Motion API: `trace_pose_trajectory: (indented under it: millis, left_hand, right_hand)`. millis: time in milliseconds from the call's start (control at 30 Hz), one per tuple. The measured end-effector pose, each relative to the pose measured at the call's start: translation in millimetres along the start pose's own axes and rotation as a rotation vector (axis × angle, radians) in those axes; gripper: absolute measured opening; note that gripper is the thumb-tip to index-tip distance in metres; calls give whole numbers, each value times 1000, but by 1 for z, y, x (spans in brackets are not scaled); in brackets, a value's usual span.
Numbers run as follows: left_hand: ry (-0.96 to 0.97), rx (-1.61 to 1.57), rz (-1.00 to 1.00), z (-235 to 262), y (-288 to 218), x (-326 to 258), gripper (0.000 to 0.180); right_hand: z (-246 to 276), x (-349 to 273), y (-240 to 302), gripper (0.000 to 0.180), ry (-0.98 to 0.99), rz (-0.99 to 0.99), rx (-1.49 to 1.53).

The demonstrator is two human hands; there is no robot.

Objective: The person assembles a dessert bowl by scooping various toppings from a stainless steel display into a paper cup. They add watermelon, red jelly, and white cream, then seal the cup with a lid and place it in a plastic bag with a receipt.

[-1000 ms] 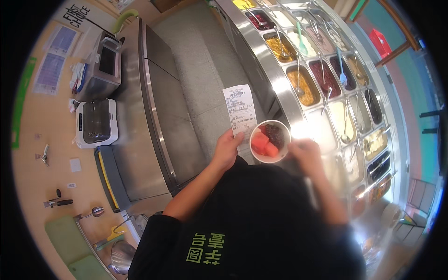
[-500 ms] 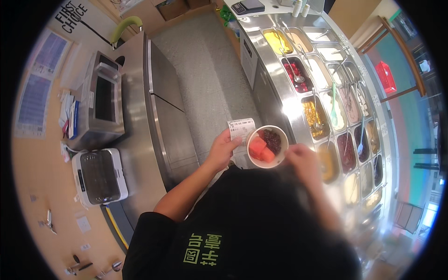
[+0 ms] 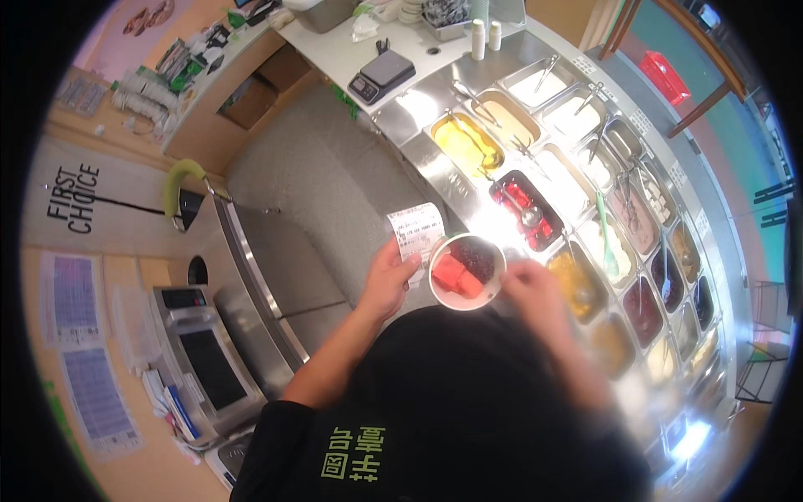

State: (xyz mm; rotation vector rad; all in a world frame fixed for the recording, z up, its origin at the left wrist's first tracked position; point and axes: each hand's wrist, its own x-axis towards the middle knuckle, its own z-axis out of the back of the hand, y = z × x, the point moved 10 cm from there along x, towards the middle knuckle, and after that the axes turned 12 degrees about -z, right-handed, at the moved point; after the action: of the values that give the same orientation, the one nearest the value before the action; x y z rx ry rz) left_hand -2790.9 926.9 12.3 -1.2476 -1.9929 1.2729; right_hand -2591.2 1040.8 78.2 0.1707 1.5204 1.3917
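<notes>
Bowl [image 3: 467, 271] filling looks to be the step in hand: the white round bowl sits just in front of the person's chest, near the edge of the steel topping counter [image 3: 435, 171], and it already holds red cubed pieces on its left side and a dark heap on its right. Judging by the layout, the next move calls for reading the slip and then reaching to one of the wells for another topping, with the bowl kept level meanwhile.

Going down in size: the counter runs from upper left to lower right, with rows of rectangular wells. The red topping tray [image 3: 525, 209], with a metal scoop in it, lies closest beyond the bowl; the yellow tray [image 3: 467, 142] sits further up.

The left hand [image 3: 390, 279] comes up from the lower left on a bent bare forearm. Its fingers are curled round the paper receipt [image 3: 416, 231], held upright beside the bowl, and they seem to steady the bowl's left side as well.

The right hand [image 3: 529, 289] is blurred, touching or just beside the bowl's right rim. I cannot tell how far it is open, or whether it grips anything.
</notes>
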Motion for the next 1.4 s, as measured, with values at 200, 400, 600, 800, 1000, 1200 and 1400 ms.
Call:
trace_pose_trajectory:
  millis: [200, 400, 600, 800, 1000, 1200, 1400]
  left_hand:
    - [123, -55, 130, -27, -10, 104, 57]
    - [412, -103, 244, -70, -3, 184, 90]
    - [626, -47, 331, -108, 19, 266, 94]
    - [761, -63, 504, -115, 26, 344, 94]
    - [801, -33, 591, -105, 34, 396, 102]
    - [913, -159, 577, -111, 21, 432, 95]
    - [915, -236, 579, -111, 20, 453, 94]
  right_hand:
    - [26, 61, 28, 17, -120, -71, 118]
    - [53, 113, 28, 18, -286, -80, 184]
    - [73, 145, 29, 17, -494, -172, 309]
    - [65, 189, 47, 16, -595, -239, 577]
    - [57, 216, 86, 11, -674, -271, 661]
    - [49, 231, 112, 11, -760, -265, 640]
    - [47, 251, 125, 13, -766, -252, 724]
